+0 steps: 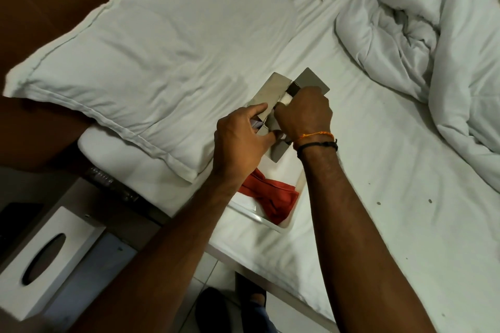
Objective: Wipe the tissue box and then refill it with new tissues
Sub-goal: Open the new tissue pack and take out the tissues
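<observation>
I see both hands working at a grey cardboard tissue pack (273,89) lying on the bed (378,170) beside the pillow (151,43). My left hand (243,140) grips its flaps; my right hand (304,113) is clenched around white tissue (mostly hidden). The white tissue box (46,259) sits apart on the table (108,265), lower left.

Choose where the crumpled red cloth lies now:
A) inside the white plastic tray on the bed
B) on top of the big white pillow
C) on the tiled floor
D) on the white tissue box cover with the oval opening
A: the crumpled red cloth lies within the rim of the white plastic tray on the bed, just below both hands.
</observation>
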The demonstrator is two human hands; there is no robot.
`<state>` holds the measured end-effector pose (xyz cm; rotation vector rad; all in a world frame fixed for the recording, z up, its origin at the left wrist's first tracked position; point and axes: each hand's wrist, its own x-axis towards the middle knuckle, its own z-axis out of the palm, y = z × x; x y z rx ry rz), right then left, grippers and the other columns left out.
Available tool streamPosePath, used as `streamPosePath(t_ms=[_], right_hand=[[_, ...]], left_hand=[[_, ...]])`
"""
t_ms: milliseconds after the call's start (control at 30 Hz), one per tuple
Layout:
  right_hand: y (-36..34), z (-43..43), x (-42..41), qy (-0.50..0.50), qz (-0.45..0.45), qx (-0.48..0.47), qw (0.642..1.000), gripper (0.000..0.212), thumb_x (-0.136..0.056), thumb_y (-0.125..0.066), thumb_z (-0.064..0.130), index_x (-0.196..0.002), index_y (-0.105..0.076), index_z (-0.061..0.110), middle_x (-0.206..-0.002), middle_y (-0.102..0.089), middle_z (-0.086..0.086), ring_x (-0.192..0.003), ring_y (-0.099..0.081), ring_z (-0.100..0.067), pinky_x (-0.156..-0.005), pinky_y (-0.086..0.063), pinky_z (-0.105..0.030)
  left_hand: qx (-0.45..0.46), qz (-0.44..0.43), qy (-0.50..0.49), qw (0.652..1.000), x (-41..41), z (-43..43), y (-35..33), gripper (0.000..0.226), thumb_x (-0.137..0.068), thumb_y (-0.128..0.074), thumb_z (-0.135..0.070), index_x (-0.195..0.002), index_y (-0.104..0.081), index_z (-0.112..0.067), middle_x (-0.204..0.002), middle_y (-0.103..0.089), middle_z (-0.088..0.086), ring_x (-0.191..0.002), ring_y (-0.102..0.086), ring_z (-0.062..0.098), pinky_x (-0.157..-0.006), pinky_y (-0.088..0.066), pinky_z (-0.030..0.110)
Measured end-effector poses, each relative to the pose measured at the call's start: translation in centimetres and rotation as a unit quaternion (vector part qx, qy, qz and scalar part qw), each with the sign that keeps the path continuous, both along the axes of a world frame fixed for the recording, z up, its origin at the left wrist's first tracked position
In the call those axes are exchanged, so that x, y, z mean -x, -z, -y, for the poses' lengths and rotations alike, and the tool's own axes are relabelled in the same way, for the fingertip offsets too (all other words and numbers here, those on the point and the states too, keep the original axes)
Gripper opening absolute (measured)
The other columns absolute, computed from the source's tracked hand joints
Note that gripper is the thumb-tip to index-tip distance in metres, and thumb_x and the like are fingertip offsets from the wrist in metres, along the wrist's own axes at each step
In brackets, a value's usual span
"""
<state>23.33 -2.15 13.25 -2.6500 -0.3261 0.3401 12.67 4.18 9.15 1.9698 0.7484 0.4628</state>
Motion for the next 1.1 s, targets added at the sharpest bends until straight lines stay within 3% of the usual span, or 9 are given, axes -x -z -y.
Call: streamPosePath(t_ms=[100, 300, 500, 633, 733, 867, 967, 1100], right_hand=[[-0.2, 0.2, -0.2, -0.005, -0.006, 0.026, 1.0, 0.037, -0.095, -0.063, 0.024, -0.123, -0.063, 0.0, -0.13, -0.061, -0.021, -0.124, -0.057, -0.041, -0.078, -0.033, -0.032], [1.3, 0.6, -1.2, 0.004, -0.03, -0.005, 1.0, 0.04, -0.089, -0.066, 0.025, -0.125, -0.061, 0.008, -0.133, -0.059, -0.014, -0.127, -0.053, -0.036, -0.096, -0.05, -0.039], [2.7, 0.2, -1.8, 0.034, -0.013, -0.014, 0.999, 0.044, -0.081, -0.073, 0.031, -0.118, -0.064, 0.009, -0.124, -0.066, -0.012, -0.119, -0.059, -0.034, -0.091, -0.053, -0.038], [2.7, 0.0, -2.4, 0.044, -0.028, 0.025, 0.998, 0.046, -0.084, -0.073, 0.035, -0.119, -0.065, 0.008, -0.125, -0.067, -0.014, -0.118, -0.062, -0.035, -0.087, -0.05, -0.036], [2.4, 0.6, -2.2, 0.056, -0.007, -0.004, 0.998, 0.049, -0.08, -0.078, 0.036, -0.116, -0.064, 0.005, -0.121, -0.068, -0.015, -0.117, -0.063, -0.035, -0.079, -0.042, -0.032], [1.3, 2.0, -2.5, 0.093, 0.004, -0.054, 0.994, 0.049, -0.072, -0.084, 0.039, -0.103, -0.066, 0.006, -0.11, -0.071, -0.012, -0.108, -0.067, -0.032, -0.076, -0.047, -0.032], [1.0, 2.5, -2.5, 0.107, 0.003, -0.064, 0.992, 0.046, -0.082, -0.077, 0.04, -0.109, -0.064, 0.005, -0.117, -0.07, -0.012, -0.113, -0.065, -0.033, -0.08, -0.046, -0.032], [1.3, 1.9, -2.1, 0.12, -0.013, -0.054, 0.991, 0.045, -0.101, -0.052, 0.039, -0.124, -0.059, 0.001, -0.133, -0.063, -0.016, -0.125, -0.059, -0.035, -0.097, -0.046, -0.035]], left_hand=[[-0.003, -0.001, 0.0, 1.0, 0.0, 0.1, -0.1, 0.068, -0.071, -0.091, -0.033, -0.132, -0.066, -0.017, -0.13, -0.069, 0.001, -0.103, -0.073, 0.012, -0.08, -0.063, 0.027], [0.005, 0.001, 0.01, 1.0, -0.3, 0.7, -0.1, 0.068, -0.071, -0.091, -0.032, -0.132, -0.066, -0.017, -0.128, -0.07, 0.002, -0.099, -0.074, 0.011, -0.073, -0.058, 0.016], [-0.009, -0.003, 0.006, 1.0, -0.6, 0.6, -0.4, 0.065, -0.073, -0.09, -0.03, -0.132, -0.066, -0.016, -0.127, -0.071, 0.003, -0.102, -0.073, 0.014, -0.084, -0.063, 0.035], [-0.019, -0.005, 0.0, 1.0, -0.8, 0.7, -0.2, 0.066, -0.072, -0.09, -0.032, -0.132, -0.066, -0.018, -0.125, -0.072, 0.003, -0.102, -0.073, 0.014, -0.083, -0.063, 0.034], [-0.012, -0.003, -0.003, 1.0, -0.9, 0.9, 0.1, 0.067, -0.072, -0.091, -0.034, -0.133, -0.065, -0.018, -0.128, -0.07, 0.003, -0.104, -0.073, 0.015, -0.082, -0.063, 0.031], [-0.009, -0.001, -0.008, 1.0, -0.9, 0.8, 0.4, 0.068, -0.073, -0.09, -0.035, -0.133, -0.065, -0.018, -0.132, -0.068, 0.004, -0.113, -0.07, 0.019, -0.085, -0.063, 0.039], [0.0, -0.004, -0.004, 1.0, -1.0, 1.1, 0.3, 0.069, -0.073, -0.09, -0.035, -0.134, -0.064, -0.017, -0.133, -0.068, 0.004, -0.115, -0.069, 0.019, -0.085, -0.063, 0.041], [-0.015, 0.002, 0.002, 1.0, -1.0, 2.0, 0.1, 0.069, -0.072, -0.09, -0.038, -0.133, -0.065, -0.016, -0.13, -0.069, 0.003, -0.105, -0.072, 0.015, -0.081, -0.064, 0.036]])
